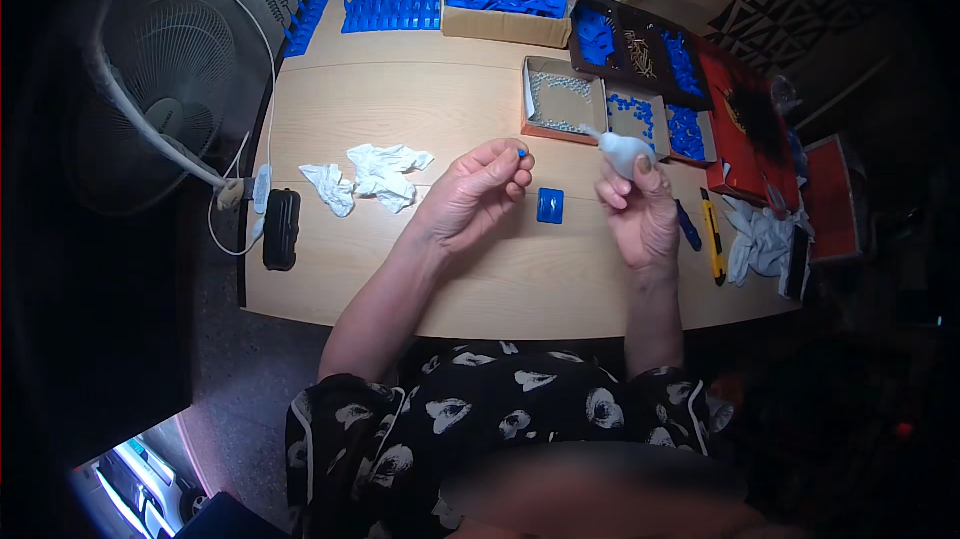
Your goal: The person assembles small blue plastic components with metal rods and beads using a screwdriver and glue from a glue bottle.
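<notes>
Currently, the left hand [475, 194] is raised over the desk [480, 284], left of centre. Its grip is together: thumb and fingertips are clamped on a small blue piece [522, 153]. The right hand [643, 214] is raised opposite, well apart from the left. Its grip is clamped on a white squeeze bottle [626, 152], the narrow nozzle pointing up and to the left.

A blue rectangular block [550, 206] lies on the desk between the two hands, touched by neither.

Surrounding items are positioned as follows. Behind the bottle: a low box [560, 133] of small pale beads, with boxes of small blue parts to its right. At the far edge: a cardboard box [505, 29] filled with flat blue parts; to its left, blue racks [390, 9] carrying upright springs. Left: crumpled tissues [390, 177] and a black case [281, 229]. Right of the right hand: a yellow cutter [713, 239], beside white cloth [765, 242].
</notes>
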Demonstrator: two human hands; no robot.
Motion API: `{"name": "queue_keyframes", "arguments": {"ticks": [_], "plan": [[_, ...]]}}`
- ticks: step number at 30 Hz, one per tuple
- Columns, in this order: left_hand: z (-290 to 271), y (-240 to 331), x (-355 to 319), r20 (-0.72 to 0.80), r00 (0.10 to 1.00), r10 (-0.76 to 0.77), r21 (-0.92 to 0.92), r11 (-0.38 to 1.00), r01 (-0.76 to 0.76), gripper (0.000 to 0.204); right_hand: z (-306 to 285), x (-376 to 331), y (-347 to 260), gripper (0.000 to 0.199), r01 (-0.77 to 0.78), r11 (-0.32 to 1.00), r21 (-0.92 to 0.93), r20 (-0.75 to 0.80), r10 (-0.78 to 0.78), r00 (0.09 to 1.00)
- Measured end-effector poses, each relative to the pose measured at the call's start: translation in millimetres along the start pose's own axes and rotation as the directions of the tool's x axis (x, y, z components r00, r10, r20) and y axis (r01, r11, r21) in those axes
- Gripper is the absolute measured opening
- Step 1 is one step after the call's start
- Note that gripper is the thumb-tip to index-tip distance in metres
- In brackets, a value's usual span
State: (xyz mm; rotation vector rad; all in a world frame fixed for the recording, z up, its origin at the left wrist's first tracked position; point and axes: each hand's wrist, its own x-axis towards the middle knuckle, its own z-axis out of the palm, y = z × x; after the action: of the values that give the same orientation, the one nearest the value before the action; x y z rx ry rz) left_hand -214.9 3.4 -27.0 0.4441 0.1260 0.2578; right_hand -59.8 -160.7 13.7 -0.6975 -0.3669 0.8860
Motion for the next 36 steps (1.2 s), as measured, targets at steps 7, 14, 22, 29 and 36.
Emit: {"name": "queue_keyframes", "arguments": {"ticks": [7, 14, 22, 29, 36], "plan": [[-0.2, 0.8, -2.5, 0.012, 0.998, -0.061, -0.007, 0.998, 0.061, 0.014, 22.5, 2.3, 9.7, 0.031, -0.069, 0.997, -0.034, -0.065, 0.067, 0.996], [-0.6, 1.5, -1.1, 0.015, 0.998, -0.053, 0.013, 0.999, 0.053, 0.017, 34.3, 2.7, 6.2, 0.031, 0.127, 0.892, -0.434, -0.037, -0.159, 0.987], [0.2, 2.2, -1.3, 0.004, 0.999, -0.032, 0.079, 0.996, 0.032, 0.019, 40.9, 0.6, 5.8, 0.029, 0.219, 0.748, -0.626, 0.011, -0.272, 0.962], [0.3, 0.2, -0.3, -0.022, 1.000, -0.021, 0.086, 0.996, 0.023, 0.020, 40.0, -0.3, 5.0, 0.029, 0.195, 0.704, -0.683, -0.014, -0.278, 0.960], [-0.3, -0.2, 0.5, -0.018, 1.000, -0.017, 0.070, 0.997, 0.019, 0.021, 37.0, 1.0, 5.5, 0.028, 0.192, 0.701, -0.687, -0.007, -0.271, 0.963]]}}
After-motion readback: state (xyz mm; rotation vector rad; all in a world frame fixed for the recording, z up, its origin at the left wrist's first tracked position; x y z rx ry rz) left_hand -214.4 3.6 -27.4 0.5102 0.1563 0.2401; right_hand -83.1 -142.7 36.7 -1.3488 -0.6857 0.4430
